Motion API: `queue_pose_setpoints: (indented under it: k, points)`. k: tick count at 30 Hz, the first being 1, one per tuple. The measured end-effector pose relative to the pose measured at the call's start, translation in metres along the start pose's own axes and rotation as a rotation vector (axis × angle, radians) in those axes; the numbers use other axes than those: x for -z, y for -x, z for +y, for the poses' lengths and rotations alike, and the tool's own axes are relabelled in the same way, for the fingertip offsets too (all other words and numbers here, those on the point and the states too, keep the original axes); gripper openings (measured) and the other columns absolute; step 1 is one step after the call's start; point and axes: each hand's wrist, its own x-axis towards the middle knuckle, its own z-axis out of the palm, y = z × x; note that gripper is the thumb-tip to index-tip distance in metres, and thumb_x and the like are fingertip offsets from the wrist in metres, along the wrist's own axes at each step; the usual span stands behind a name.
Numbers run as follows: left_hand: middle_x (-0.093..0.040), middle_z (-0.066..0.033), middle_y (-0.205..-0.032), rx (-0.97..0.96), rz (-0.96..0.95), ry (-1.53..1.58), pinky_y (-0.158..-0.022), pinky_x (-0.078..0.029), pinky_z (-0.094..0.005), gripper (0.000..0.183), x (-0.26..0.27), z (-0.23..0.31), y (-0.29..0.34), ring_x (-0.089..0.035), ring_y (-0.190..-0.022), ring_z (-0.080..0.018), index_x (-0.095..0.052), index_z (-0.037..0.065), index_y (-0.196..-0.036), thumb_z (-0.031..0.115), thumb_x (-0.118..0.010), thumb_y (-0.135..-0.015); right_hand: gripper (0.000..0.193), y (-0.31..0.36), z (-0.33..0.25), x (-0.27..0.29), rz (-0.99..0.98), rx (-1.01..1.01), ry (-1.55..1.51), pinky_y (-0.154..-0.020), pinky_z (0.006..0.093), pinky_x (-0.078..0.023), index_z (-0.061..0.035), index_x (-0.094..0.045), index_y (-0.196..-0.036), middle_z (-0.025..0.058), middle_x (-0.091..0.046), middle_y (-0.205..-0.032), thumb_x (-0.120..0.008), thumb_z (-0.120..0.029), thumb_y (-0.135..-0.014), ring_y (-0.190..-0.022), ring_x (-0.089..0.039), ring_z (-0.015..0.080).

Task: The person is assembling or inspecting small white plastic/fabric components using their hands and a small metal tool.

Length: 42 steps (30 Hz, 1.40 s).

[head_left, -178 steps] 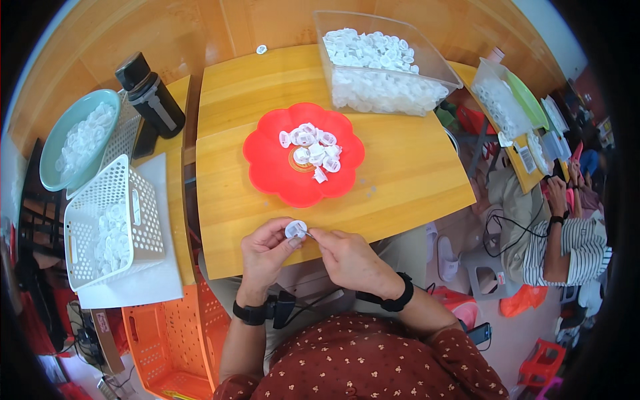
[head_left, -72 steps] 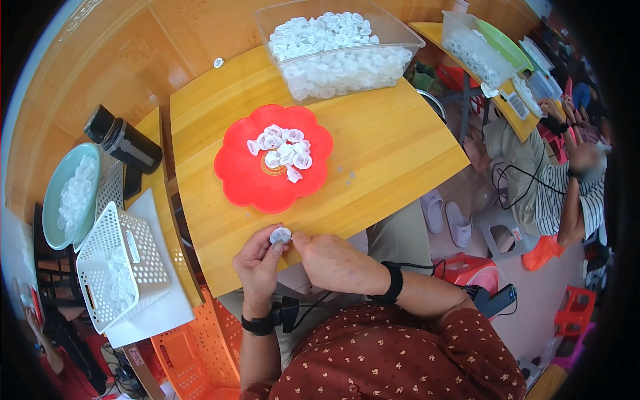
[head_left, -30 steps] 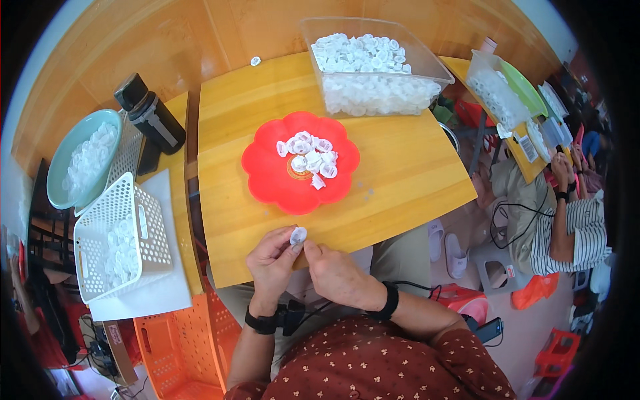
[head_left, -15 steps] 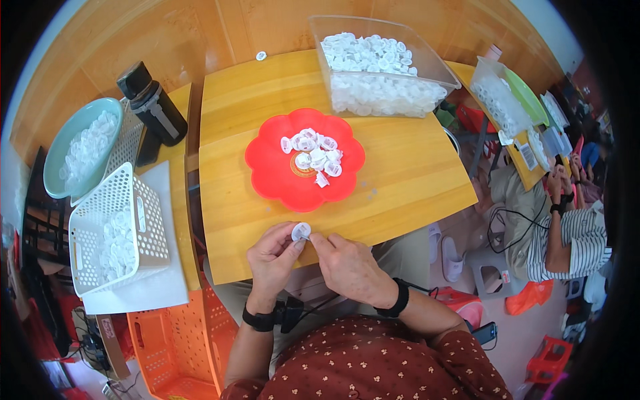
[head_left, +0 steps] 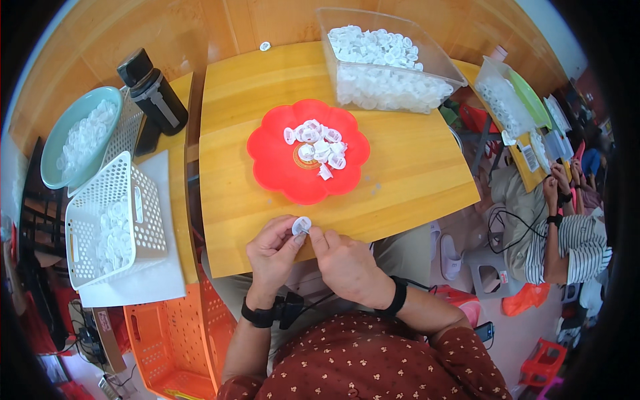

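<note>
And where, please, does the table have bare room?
Specks aside, between the red dish and the table's left edge, also right of the dish, below the clear bin. The left hand and right hand crowd the near edge.

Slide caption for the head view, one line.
Left hand pinches a small white round piece, right hand close beside it, before a red scalloped dish of white pieces on a yellow table.

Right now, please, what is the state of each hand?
Left hand: closed, holding a small white piece.
Right hand: closed, at this piece; whether it holds anything cannot be told.
</note>
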Motion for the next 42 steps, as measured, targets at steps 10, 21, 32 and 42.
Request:
queue_pose_setpoints:
  k: [10, 21, 32, 42]
  points:
    - [-0.060, -0.0085, -0.095, -0.124, 0.002, -0.361, -0.069, -0.048, -0.0218, 0.019, -0.001, -0.001, 0.000, -0.058, -0.080, -0.0113, -0.063, -0.005, -0.094, -0.012, -0.058, -0.077, 0.022, -0.010, -0.005, 0.019, -0.131, 0.218, 0.173, -0.048, 0.0262, -0.047, 0.0079, -0.058, -0.081, 0.0117, -0.053, -0.068, -0.057, -0.006, -0.064, -0.058, -0.057, 0.0187]
    - [-0.062, -0.0085, -0.100, 0.065, -0.018, -0.043, -0.076, -0.049, -0.0235, 0.027, 0.001, 0.003, -0.003, -0.059, -0.086, -0.0118, -0.054, -0.006, -0.111, -0.006, -0.055, -0.085, 0.021, 0.009, 0.006, 0.009, -0.027, -0.076, -0.177, -0.053, 0.0381, -0.050, 0.0053, -0.047, -0.091, 0.0198, -0.056, -0.068, -0.051, -0.003, -0.072, -0.060, -0.061, 0.0331]
    - [-0.061, -0.0122, -0.106, 0.068, -0.034, -0.032, -0.076, -0.049, -0.0250, 0.027, -0.001, 0.002, -0.001, -0.060, -0.090, -0.0152, -0.055, -0.007, -0.110, -0.007, -0.056, -0.083, 0.025, 0.004, 0.009, -0.001, -0.018, -0.142, -0.314, -0.054, 0.0438, -0.048, 0.0065, -0.047, -0.101, 0.0227, -0.056, -0.067, -0.050, -0.003, -0.077, -0.060, -0.058, 0.0386]
    - [-0.062, -0.0121, -0.102, 0.094, -0.018, -0.077, -0.078, -0.048, -0.0256, 0.027, -0.003, 0.006, -0.002, -0.060, -0.090, -0.0162, -0.055, -0.008, -0.109, -0.009, -0.055, -0.082, 0.022, -0.004, 0.015, -0.010, -0.090, -0.151, -0.412, -0.055, 0.0453, -0.048, 0.0098, -0.047, -0.091, 0.0263, -0.057, -0.064, -0.049, -0.003, -0.073, -0.060, -0.060, 0.0403]
